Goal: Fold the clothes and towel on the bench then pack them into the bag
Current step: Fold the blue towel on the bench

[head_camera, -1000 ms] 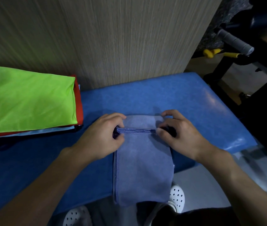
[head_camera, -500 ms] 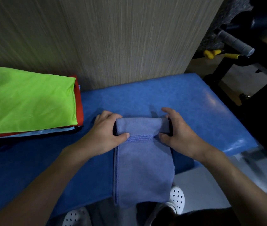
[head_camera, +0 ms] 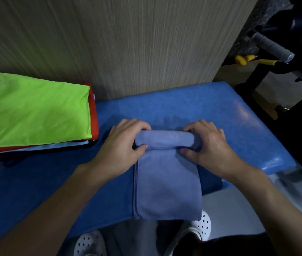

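The scene was dim, darkest along the near edge and the right side. A pale sheen lay on the right end of the bench [head_camera: 242, 111]. Soft shadows fell just beyond the towel [head_camera: 166, 182]. Blur smeared the grain of the wall [head_camera: 146, 43], and the frame's edges bowed.

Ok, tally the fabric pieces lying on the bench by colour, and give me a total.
green piece: 1
red piece: 1
light blue piece: 1
blue-violet towel: 1
Total: 4
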Demonstrator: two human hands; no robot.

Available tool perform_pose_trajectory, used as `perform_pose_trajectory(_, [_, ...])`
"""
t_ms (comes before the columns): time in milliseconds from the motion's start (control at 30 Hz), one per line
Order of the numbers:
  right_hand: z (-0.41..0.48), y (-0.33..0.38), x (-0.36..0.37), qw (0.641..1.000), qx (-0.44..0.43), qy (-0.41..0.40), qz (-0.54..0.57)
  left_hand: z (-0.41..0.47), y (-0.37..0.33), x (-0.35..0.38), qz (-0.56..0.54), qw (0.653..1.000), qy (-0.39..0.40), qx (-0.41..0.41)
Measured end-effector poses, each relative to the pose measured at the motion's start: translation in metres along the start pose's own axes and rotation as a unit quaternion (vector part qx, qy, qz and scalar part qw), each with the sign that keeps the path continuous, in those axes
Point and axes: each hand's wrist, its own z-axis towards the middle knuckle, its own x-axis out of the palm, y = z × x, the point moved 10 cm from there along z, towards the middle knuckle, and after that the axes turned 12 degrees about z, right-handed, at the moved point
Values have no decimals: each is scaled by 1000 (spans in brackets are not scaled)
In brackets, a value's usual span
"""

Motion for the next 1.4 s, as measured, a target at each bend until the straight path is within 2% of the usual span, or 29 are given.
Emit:
perform_pose_trajectory(67, [-5,2,2,999,2,32,30,-4,-3,5,18,999,38,25])
perform_pose_trajectory(167, [-12,3,1,995,-1,32,90,-10,-3,14,-1,996,82,29])
perform_pose_trajectory(300, [-16,-5,5,996,6,52,76,-15,-6,21,-86,989,116,2])
perform_pose_trajectory(433, [-16,-9,7,994,38,74,64,-17,-4,26,-76,985,151,-12])
perform_pose_trajectory(567, [-24,-12,16,980,79,172,59,-20,4,32,-10,982,185,-35])
perform_pose_trajectory(633, [-26,-12,19,972,88,210,54,-19,4,32,-16,982,185,-35])
perform_pose_trajectory(700, [-21,-11,17,978,77,182,67,-18,3,31,-46,984,169,-37])
perform_pose_trajectory(833, [-7,4,0,998,-14,37,50,-9,-9,9,-14,998,55,12])
perform_pose_trajectory(900, [-7,6,-2,998,-39,25,35,-9,-20,5,5,998,40,52])
perform_pose_trajectory(1000, [-15,7,4,995,-25,70,71,-17,-33,9,-36,993,73,81])
perform_pose_trajectory(1133, [-24,10,2,987,-16,78,138,-25,-47,22,-140,977,143,69])
perform_pose_trajectory(1300, [-38,-1,16,977,63,197,46,-28,-41,33,-135,974,174,43])
perform_pose_trajectory(1400, [-42,1,20,969,66,237,8,-31,-35,41,-106,969,221,4])
